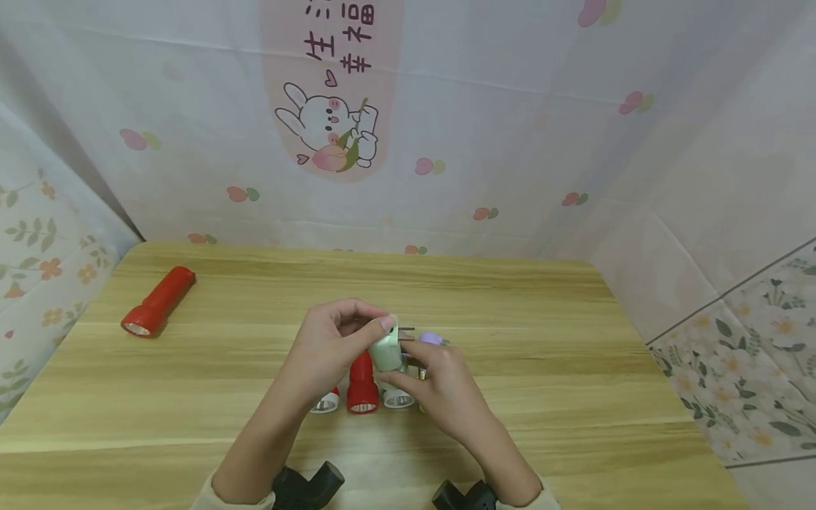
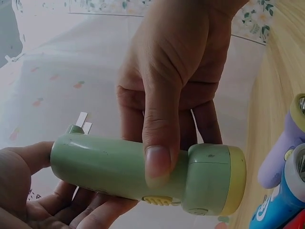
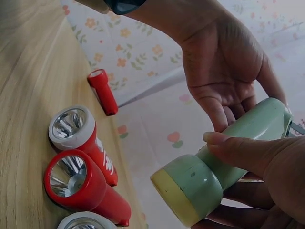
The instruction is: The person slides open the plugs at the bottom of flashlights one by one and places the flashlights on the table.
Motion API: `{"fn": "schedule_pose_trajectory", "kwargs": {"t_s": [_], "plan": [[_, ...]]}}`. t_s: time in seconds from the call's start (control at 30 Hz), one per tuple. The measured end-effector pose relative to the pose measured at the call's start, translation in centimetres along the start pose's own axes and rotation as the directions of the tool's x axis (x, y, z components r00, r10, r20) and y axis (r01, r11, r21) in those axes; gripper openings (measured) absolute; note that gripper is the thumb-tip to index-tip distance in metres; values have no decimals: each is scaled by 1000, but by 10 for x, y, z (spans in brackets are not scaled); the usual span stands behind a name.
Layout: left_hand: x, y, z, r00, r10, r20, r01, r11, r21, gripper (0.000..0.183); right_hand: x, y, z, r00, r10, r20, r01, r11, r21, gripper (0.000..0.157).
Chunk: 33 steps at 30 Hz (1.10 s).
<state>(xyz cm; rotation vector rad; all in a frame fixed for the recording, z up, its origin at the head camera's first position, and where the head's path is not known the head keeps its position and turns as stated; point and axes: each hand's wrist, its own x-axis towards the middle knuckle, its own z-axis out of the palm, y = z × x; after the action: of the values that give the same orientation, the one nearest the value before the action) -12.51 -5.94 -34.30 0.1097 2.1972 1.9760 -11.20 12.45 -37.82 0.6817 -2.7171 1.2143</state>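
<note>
A light green flashlight with a yellow head rim is held up above the table, between both hands. Two metal plug prongs stick out near its tail. My left hand holds the tail end, its thumb on the end and its fingers under the body in the left wrist view. Nearer the head, my right hand grips the body, its thumb lying across it. Below the hands, a red flashlight, a red one with a white rim, a blue one and a purple one form a row.
Another red flashlight lies apart at the table's far left. The wooden table meets a printed curtain at the back, with patterned cloth at both sides.
</note>
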Motion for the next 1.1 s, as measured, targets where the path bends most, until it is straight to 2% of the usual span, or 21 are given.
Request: {"fn": "schedule_pose_trajectory", "kwargs": {"t_s": [0.17,0.43,0.63,0.9,1.1], "plan": [[1,-4,-3,1000,15,26,-15,1000,-17,28,2,2,0,1000,8,24,-10,997,82,37],[4,-5,-6,995,29,93,-33,998,48,42,4,5,-4,998,40,48,-46,988,150,40],[6,-6,-3,998,12,59,-15,999,48,40,2,7,-4,995,91,47,-97,985,143,43],[10,-4,-3,1000,1,7,-2,1000,31,39,-6,8,-5,978,209,3,-206,959,196,50],[18,2,2,998,3,59,-1,999,-40,43,-16,9,-6,965,249,-87,-229,954,192,51]]}}
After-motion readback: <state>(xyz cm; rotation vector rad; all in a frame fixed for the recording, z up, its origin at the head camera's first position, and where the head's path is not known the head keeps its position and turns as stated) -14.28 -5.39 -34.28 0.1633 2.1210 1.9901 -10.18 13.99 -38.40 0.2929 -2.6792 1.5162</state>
